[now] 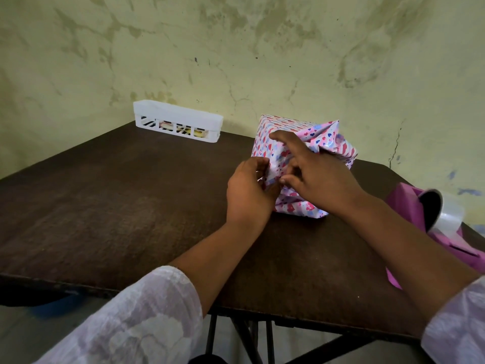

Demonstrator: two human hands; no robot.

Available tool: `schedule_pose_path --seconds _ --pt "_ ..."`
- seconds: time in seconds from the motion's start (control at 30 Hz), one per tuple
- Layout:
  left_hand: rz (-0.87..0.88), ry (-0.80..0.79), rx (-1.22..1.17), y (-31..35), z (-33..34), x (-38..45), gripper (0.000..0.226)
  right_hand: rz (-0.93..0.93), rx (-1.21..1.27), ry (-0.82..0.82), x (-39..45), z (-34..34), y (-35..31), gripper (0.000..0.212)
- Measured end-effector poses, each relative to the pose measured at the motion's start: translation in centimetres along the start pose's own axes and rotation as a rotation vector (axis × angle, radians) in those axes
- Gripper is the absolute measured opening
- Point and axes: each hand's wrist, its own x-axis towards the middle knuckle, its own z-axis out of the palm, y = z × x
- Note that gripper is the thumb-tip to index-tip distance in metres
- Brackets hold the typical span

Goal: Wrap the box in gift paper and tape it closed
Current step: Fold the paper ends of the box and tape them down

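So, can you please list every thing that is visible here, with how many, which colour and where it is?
gift-wrapped box: one, white paper with pink and blue hearts, far right part of the table, near end not yet closed
white basket: one, white, slotted sides, far edge of the table by the wall
tape roll: one, clear, right edge of the table
pink item: one, pink, under the tape roll; what it is cannot be told
table: one, dark brown
wall: stained pale yellow-green, behind the table
left hand: pinches a paper fold at the box's near end
right hand: fingers spread, presses on the paper
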Motion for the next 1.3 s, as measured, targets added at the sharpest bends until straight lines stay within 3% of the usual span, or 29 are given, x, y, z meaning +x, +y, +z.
schedule_pose_path --seconds 0.47,0.8,1.17,1.3 --pt "-0.011 -0.007 -0.043 -0.2 0.0 0.0 0.039 0.130 -0.223 0.054 0.0 0.1 -1.6 0.069" --pt "-0.018 -0.025 -0.044 0.0 0.2 0.0 0.038 0.234 -0.459 0.022 -0.1 -0.3 -2.7 0.078" --pt "0.020 -0.017 0.000 -0.2 0.4 0.0 0.037 0.243 -0.516 -0.041 -1.4 -1.1 -2.9 0.084" --pt "0.019 -0.026 0.000 -0.2 0.3 0.0 0.041 0.215 -0.399 -0.046 -2.2 -1.9 -3.6 0.090"
